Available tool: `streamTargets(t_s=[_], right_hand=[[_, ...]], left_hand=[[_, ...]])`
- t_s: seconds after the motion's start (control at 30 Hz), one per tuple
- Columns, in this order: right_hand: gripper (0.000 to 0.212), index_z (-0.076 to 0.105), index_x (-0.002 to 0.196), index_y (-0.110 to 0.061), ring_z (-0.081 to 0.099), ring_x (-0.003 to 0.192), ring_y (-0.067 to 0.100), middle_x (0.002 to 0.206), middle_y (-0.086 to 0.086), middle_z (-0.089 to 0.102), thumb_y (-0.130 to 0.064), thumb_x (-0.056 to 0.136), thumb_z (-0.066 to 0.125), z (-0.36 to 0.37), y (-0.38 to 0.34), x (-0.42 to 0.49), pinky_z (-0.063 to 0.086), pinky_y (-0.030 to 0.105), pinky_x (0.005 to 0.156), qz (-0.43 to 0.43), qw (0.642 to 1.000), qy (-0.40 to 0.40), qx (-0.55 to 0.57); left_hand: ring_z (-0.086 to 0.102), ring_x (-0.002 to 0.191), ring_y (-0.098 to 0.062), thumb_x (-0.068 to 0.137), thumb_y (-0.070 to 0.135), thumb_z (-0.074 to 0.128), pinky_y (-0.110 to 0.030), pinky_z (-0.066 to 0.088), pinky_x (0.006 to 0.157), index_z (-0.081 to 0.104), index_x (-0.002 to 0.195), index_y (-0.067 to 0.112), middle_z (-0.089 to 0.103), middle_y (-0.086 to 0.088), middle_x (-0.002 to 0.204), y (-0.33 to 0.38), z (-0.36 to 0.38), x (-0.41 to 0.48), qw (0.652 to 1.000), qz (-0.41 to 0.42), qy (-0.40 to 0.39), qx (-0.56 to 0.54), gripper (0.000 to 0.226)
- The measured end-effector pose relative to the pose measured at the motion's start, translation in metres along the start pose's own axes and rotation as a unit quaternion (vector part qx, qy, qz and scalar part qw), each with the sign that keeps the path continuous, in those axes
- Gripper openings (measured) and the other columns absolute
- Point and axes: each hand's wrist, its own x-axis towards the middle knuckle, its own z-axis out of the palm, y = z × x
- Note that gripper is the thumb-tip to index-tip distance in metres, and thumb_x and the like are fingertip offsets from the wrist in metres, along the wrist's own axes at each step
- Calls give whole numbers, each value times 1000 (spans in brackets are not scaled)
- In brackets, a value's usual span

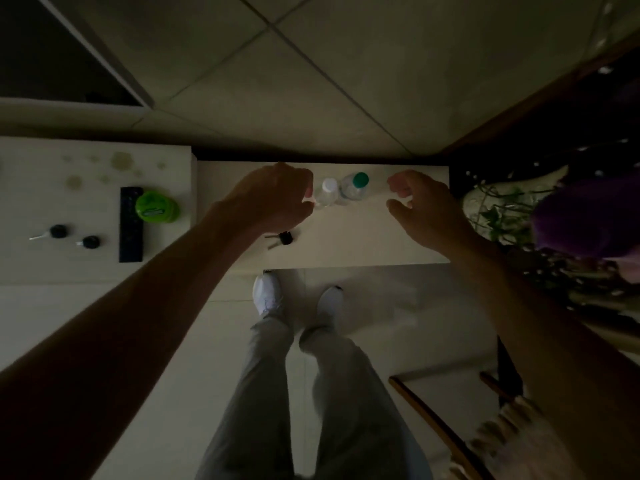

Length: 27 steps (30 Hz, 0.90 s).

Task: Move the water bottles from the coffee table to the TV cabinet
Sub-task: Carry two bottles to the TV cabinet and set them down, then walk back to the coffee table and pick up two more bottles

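Neither hand plainly grips: the left hand (273, 199) curls its fingers right beside the white-capped bottle (327, 192), contact too dim to tell, while the right hand (426, 209) hangs loosely spread, apart from the green-capped bottle (355, 187). Both bottles stand upright, close together at the far edge of a white tabletop (346, 247), probably so each hand serves one. A key (282, 239) lies nearer.

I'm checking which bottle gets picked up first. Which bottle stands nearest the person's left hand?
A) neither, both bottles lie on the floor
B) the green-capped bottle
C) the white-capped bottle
C: the white-capped bottle stands upright right by the fingertips of the left hand. The green-capped bottle stands on its far side, toward the right hand.
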Motion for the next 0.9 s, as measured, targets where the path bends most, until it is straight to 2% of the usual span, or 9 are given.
streamTargets(t_s=[0.07, 0.13, 0.33, 0.53, 0.6, 0.67, 0.77, 0.83, 0.9], right_hand=[[30, 57, 123, -13, 56, 109, 19, 122, 4, 61, -20, 93, 58, -14, -17, -18, 45, 29, 90, -1, 999, -22, -26], [28, 58, 120, -12, 56, 110, 21, 121, 6, 61, -22, 94, 57, -26, -33, -36, 46, 32, 92, -8, 998, -46, -43], [34, 58, 125, -11, 58, 112, 24, 125, 9, 61, -29, 96, 55, -59, -77, -90, 48, 35, 94, -36, 990, -98, -91], [36, 60, 124, -10, 60, 107, 24, 122, 9, 63, -34, 98, 51, -86, -95, -137, 46, 29, 84, -96, 981, -113, -126], [31, 64, 113, -10, 61, 102, 25, 116, 10, 66, -33, 98, 50, -95, -100, -152, 40, 26, 74, -123, 977, -116, -133], [25, 61, 87, -11, 61, 88, 26, 101, 11, 67, -32, 96, 50, -105, -106, -164, 36, 27, 66, -153, 973, -107, -138], [38, 55, 71, -3, 62, 74, 31, 77, 14, 63, -32, 94, 50, -117, -121, -180, 41, 32, 58, -192, 968, -95, -134], [39, 63, 81, 4, 65, 79, 33, 83, 17, 67, -31, 93, 50, -122, -135, -189, 54, 38, 65, -220, 962, -102, -129], [37, 66, 96, 5, 66, 85, 34, 95, 21, 69, -28, 93, 50, -124, -153, -199, 56, 47, 74, -243, 956, -109, -123]], left_hand=[[61, 99, -26, 90, 36, 53, -40, 50, 84, 57, 112, 18, 66, -6, 108, 8, -18, -25, 1000, 4, 4, 8, 29], [59, 102, -26, 92, 36, 52, -38, 48, 85, 56, 116, 17, 64, -7, 110, 18, -31, -50, 1000, 5, 7, 20, 31], [60, 100, -26, 92, 39, 51, -36, 47, 81, 54, 117, 16, 65, -7, 110, 54, -53, -117, 998, -22, -6, 64, 34], [61, 98, -23, 94, 39, 50, -35, 47, 80, 53, 118, 15, 64, -8, 109, 99, -67, -179, 994, -59, 12, 90, 35], [60, 100, -24, 94, 40, 49, -35, 48, 84, 53, 119, 15, 64, -9, 112, 113, -71, -199, 993, -75, 22, 87, 36], [59, 102, -23, 94, 40, 48, -35, 48, 86, 52, 120, 15, 63, -9, 114, 125, -74, -220, 991, -93, 31, 87, 36], [58, 105, -23, 95, 42, 46, -36, 48, 89, 51, 121, 16, 60, -9, 118, 137, -81, -251, 989, -124, 41, 74, 37], [57, 106, -23, 95, 42, 46, -36, 48, 91, 51, 122, 16, 59, -8, 120, 141, -87, -274, 986, -146, 52, 57, 38], [58, 104, -22, 95, 41, 47, -37, 48, 92, 52, 122, 17, 60, -7, 118, 143, -93, -299, 983, -165, 73, 43, 37]])
